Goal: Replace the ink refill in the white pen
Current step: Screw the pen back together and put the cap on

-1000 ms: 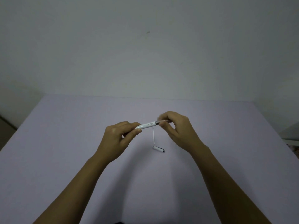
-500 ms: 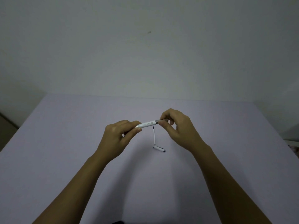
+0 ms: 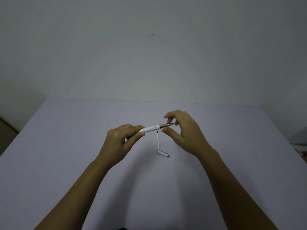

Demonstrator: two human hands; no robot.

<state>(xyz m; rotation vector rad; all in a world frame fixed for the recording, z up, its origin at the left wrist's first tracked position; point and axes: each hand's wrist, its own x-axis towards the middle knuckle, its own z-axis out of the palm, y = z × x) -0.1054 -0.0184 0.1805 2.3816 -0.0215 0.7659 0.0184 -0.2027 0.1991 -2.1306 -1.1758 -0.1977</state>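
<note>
No readable text anywhere; the slim white plastic pen barrel (image 3: 150,128) carries a small grey diamond-shaped logo and a faint printed line, both too blurred to read.

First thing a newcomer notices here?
Two hands meet mid-frame over a lilac table: the left hand grips the white pen, the right hand fingers its metal tip. On the table just below lie a thin refill and a white cap.
</note>
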